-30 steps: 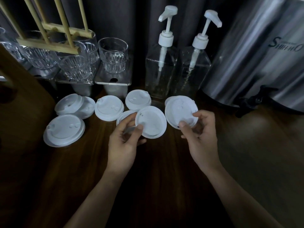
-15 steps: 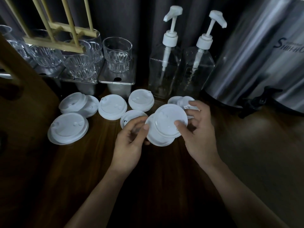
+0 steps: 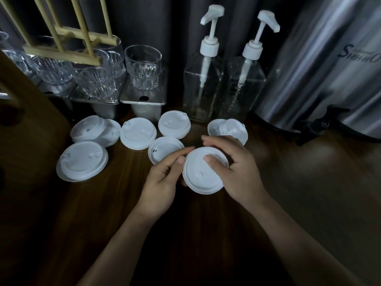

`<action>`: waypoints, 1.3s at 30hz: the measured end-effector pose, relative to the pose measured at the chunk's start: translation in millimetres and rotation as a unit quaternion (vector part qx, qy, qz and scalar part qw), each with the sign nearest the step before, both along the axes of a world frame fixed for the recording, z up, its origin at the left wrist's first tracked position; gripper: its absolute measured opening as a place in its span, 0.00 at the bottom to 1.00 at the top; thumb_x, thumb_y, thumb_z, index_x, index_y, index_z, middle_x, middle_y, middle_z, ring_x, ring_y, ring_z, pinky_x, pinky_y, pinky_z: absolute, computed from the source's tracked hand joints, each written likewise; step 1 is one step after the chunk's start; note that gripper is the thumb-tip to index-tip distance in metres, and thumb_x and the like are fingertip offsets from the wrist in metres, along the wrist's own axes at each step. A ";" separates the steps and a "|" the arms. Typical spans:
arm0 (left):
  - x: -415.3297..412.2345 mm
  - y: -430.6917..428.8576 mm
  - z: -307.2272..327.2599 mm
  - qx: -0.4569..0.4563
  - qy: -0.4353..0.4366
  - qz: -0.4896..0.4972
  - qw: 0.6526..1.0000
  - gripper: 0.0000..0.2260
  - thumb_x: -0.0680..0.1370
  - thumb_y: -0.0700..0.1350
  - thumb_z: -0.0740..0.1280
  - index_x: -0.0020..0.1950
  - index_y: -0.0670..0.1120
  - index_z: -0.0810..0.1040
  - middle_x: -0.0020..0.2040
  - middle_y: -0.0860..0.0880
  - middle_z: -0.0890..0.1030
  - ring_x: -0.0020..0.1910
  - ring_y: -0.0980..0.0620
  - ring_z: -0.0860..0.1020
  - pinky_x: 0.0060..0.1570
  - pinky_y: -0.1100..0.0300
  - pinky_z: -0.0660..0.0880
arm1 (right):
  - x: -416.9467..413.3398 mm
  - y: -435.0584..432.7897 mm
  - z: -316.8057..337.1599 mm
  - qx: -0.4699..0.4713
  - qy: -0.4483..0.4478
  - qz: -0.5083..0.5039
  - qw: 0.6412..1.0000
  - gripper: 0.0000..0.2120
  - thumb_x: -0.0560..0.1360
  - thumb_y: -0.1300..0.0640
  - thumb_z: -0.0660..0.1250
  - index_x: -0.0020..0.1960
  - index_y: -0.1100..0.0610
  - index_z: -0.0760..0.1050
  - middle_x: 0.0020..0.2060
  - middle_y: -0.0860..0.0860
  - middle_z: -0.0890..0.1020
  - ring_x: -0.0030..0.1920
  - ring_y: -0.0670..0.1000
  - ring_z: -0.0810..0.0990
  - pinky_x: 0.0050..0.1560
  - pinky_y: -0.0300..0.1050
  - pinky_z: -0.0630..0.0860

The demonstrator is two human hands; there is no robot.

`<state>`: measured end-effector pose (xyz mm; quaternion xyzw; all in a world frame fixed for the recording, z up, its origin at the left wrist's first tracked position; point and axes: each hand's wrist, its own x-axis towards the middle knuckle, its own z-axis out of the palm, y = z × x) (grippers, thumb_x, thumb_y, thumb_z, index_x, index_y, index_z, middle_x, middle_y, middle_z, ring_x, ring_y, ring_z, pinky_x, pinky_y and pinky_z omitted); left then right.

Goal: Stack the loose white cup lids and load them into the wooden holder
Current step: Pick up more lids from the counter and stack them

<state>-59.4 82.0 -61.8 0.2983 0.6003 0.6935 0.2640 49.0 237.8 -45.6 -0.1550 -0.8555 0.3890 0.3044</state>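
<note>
White held stack: cup lids, seemingly two nested, top side up, held just above the counter between both hands.
Left grip: closed on the stack's left rim, with thumb and fingertips pinching the edge, likely to keep the rims lined up.
Right grip: closed on the same stack, thumb flat on top and fingers curled over the far edge. The press probably seats one lid into the other.
Loose lids: scattered on the counter beyond the hands, some overlapping in pairs.
Upturned lid: just beside the left fingers, so probably the easiest next pick.
Wooden holder: back left, in front of the glasses and well apart from the hands. No lids are visible in it.
Stage: gathering, judged early, since most lids are not yet collected.
Risk: thin rims may cock sideways if pressed off-centre.
</note>
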 end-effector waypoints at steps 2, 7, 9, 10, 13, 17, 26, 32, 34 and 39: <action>-0.5 -0.7 1.6 0.013 -0.020 -0.005 1.000 0.15 0.86 0.38 0.58 0.66 0.47 0.81 0.60 0.54 0.86 0.63 0.56 0.82 0.56 0.66 0.78 | 0.3 -4.1 -0.3 -0.053 0.000 -0.023 0.998 0.21 0.77 0.53 0.76 0.69 0.49 0.78 0.58 0.42 0.83 0.62 0.45 0.81 0.60 0.41 0.79; -1.4 -0.6 0.1 0.012 -0.049 -0.012 0.999 0.15 0.87 0.38 0.58 0.68 0.46 0.81 0.62 0.53 0.86 0.64 0.54 0.82 0.55 0.65 0.79 | 3.3 -2.9 3.8 -0.120 -0.042 -0.057 0.990 0.12 0.74 0.50 0.79 0.55 0.51 0.85 0.46 0.41 0.87 0.49 0.43 0.86 0.47 0.40 0.82; -1.5 -0.5 -0.1 0.012 -0.063 -0.018 0.998 0.15 0.87 0.39 0.58 0.67 0.46 0.81 0.62 0.52 0.86 0.64 0.53 0.82 0.55 0.64 0.80 | 3.9 0.1 8.3 -0.119 -0.066 -0.042 0.990 0.09 0.73 0.49 0.79 0.51 0.51 0.86 0.42 0.41 0.87 0.45 0.44 0.86 0.43 0.39 0.81; -1.1 -0.7 0.7 0.015 -0.066 -0.023 0.997 0.15 0.86 0.40 0.58 0.67 0.46 0.81 0.62 0.52 0.86 0.64 0.52 0.82 0.55 0.64 0.80 | 4.5 1.7 11.4 -0.121 -0.077 -0.032 0.989 0.08 0.73 0.49 0.80 0.50 0.50 0.85 0.42 0.41 0.87 0.45 0.43 0.86 0.43 0.37 0.80; 2.5 -1.7 6.0 0.020 -0.045 -0.034 0.998 0.15 0.82 0.46 0.61 0.65 0.48 0.82 0.60 0.54 0.86 0.63 0.55 0.83 0.55 0.65 0.79 | 6.8 7.5 19.9 -0.115 -0.100 -0.002 0.988 0.09 0.72 0.50 0.80 0.49 0.50 0.84 0.42 0.42 0.87 0.46 0.44 0.86 0.42 0.34 0.79; 2.4 -1.6 4.9 0.016 -0.030 -0.027 0.999 0.13 0.82 0.41 0.64 0.64 0.48 0.82 0.58 0.58 0.87 0.61 0.60 0.83 0.55 0.69 0.78 | 7.6 8.7 20.9 -0.073 -0.119 -0.001 0.990 0.09 0.73 0.47 0.79 0.49 0.49 0.85 0.41 0.43 0.86 0.45 0.44 0.85 0.41 0.34 0.78; 1.4 0.0 -1.2 -0.001 -0.019 -0.016 1.000 0.17 0.84 0.33 0.62 0.69 0.46 0.79 0.60 0.56 0.86 0.61 0.57 0.83 0.53 0.66 0.80 | 10.2 6.1 14.7 -0.218 -0.075 0.007 0.973 0.07 0.78 0.56 0.75 0.55 0.48 0.85 0.48 0.41 0.88 0.51 0.41 0.86 0.50 0.36 0.80; 0.3 -0.6 -2.3 -0.016 0.009 -0.033 0.999 0.24 0.79 0.29 0.69 0.70 0.49 0.76 0.63 0.54 0.85 0.62 0.54 0.84 0.57 0.63 0.80 | 5.9 0.7 10.7 -0.237 -0.040 -0.024 0.970 0.08 0.78 0.57 0.74 0.58 0.52 0.85 0.49 0.42 0.88 0.52 0.42 0.86 0.49 0.35 0.80; -0.7 -0.9 -3.3 -0.019 0.021 -0.030 0.999 0.26 0.78 0.29 0.71 0.71 0.50 0.76 0.63 0.55 0.85 0.63 0.54 0.83 0.58 0.63 0.79 | 5.2 -1.3 9.5 -0.240 -0.026 -0.027 0.970 0.10 0.78 0.57 0.75 0.59 0.53 0.85 0.50 0.44 0.88 0.52 0.43 0.86 0.48 0.36 0.81; -1.2 -2.5 -3.5 -0.037 0.029 -0.049 0.998 0.30 0.75 0.33 0.76 0.73 0.53 0.73 0.65 0.59 0.83 0.64 0.57 0.82 0.59 0.64 0.79 | 5.5 0.1 11.6 -0.239 -0.025 -0.018 0.971 0.10 0.77 0.58 0.75 0.58 0.53 0.85 0.50 0.44 0.89 0.53 0.45 0.87 0.51 0.40 0.83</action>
